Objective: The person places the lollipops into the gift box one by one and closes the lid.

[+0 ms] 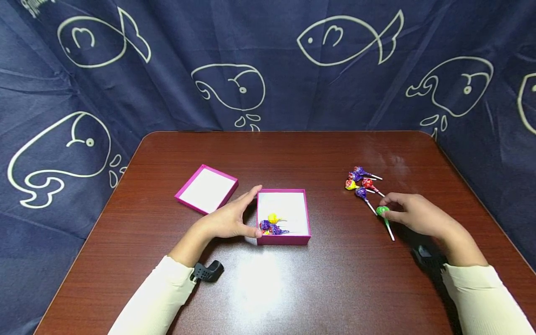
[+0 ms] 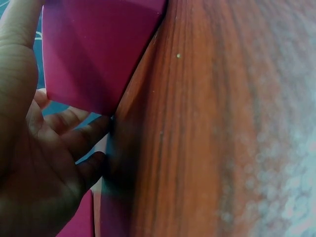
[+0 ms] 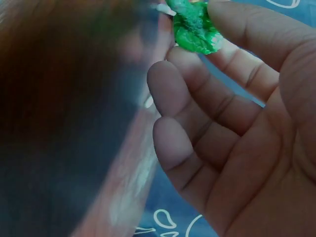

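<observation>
My right hand (image 1: pixel 418 215) pinches a green-wrapped lollipop (image 1: pixel 382 211) by its head between thumb and fingertips, its white stick slanting toward me. In the right wrist view the green wrapper (image 3: pixel 196 29) sits between thumb and index finger, the other fingers loosely bent. A magenta box (image 1: pixel 284 240) with a white inside stands at the middle of the table. Several lollipops lie inside it at the front left, yellow (image 1: pixel 273 218) and purple (image 1: pixel 275 230) ones among them. With my left hand (image 1: pixel 230 217) I hold the box's left side, thumb at the front corner, fingers at the back one.
Several lollipops, including a purple one (image 1: pixel 361 193), a red one (image 1: pixel 368 183) and a yellow one (image 1: pixel 351 184), lie loose just beyond my right hand. The box's lid (image 1: pixel 207 190) lies inside up, left of the box. Behind the brown table (image 1: pixel 326 288) hangs a blue curtain (image 1: pixel 284 102).
</observation>
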Demonstrator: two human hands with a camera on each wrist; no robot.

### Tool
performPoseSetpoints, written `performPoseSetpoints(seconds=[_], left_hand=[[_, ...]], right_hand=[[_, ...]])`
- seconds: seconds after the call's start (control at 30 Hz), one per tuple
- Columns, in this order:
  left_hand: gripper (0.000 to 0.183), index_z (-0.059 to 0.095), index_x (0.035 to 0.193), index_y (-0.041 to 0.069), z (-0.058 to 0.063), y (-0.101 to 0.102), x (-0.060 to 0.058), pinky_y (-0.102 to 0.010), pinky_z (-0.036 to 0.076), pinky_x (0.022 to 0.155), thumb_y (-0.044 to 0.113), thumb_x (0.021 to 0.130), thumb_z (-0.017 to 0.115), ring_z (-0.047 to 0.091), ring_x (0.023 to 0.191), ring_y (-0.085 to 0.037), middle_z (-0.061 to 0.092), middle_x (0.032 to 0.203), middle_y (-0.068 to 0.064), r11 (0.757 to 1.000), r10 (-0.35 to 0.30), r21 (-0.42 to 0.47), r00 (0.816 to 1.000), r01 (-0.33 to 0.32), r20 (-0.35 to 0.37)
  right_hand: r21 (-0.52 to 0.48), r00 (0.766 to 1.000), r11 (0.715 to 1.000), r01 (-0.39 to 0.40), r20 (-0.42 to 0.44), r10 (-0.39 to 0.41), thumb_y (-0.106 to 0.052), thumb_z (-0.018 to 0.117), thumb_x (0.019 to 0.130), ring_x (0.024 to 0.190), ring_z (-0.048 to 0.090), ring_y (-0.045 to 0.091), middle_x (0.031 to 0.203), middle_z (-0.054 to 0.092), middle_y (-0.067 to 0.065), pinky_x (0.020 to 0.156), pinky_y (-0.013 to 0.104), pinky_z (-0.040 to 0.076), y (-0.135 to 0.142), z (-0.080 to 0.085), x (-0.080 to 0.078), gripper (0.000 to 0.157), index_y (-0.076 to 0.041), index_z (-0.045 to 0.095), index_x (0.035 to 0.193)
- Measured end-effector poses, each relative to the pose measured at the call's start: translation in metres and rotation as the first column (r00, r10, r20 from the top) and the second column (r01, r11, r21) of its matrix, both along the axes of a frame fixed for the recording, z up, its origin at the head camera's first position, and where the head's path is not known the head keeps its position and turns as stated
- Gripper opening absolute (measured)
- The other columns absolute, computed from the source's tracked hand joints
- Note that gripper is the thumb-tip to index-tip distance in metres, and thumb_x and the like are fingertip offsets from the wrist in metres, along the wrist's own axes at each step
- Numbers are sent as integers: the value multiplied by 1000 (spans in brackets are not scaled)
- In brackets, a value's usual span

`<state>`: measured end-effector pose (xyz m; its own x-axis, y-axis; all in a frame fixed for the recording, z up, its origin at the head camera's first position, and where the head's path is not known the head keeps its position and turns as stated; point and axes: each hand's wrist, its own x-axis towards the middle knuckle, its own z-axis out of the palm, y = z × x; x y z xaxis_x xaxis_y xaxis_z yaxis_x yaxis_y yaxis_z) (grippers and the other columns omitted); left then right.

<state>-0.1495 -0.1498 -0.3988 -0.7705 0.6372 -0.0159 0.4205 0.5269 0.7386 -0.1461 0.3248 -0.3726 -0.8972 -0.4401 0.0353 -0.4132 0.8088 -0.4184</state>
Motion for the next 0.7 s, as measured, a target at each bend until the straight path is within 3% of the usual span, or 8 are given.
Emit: performPoseSetpoints(seconds=[0.23,0.7], left_hand=[[116,13,159,7,0,0,0,-43,20,118,34,75,88,21,147,-24,21,162,-15,1000,-1,9,1000,2,-5],[116,12,160,8,1,0,0,-43,20,118,35,76,87,21,147,-23,20,162,-14,1000,1,10,1000,-1,21]], right_hand=[[-35,996,998,-42,-74,40,-12,76,87,77,55,5,86,64,-12,65,27,44,-9,6,-2,15,-20,69,97],[-96,985,986,-133,-123,121,-11,75,88,86,60,6,96,67,-14,72,26,47,-40,20,-5,19,-23,70,101]])
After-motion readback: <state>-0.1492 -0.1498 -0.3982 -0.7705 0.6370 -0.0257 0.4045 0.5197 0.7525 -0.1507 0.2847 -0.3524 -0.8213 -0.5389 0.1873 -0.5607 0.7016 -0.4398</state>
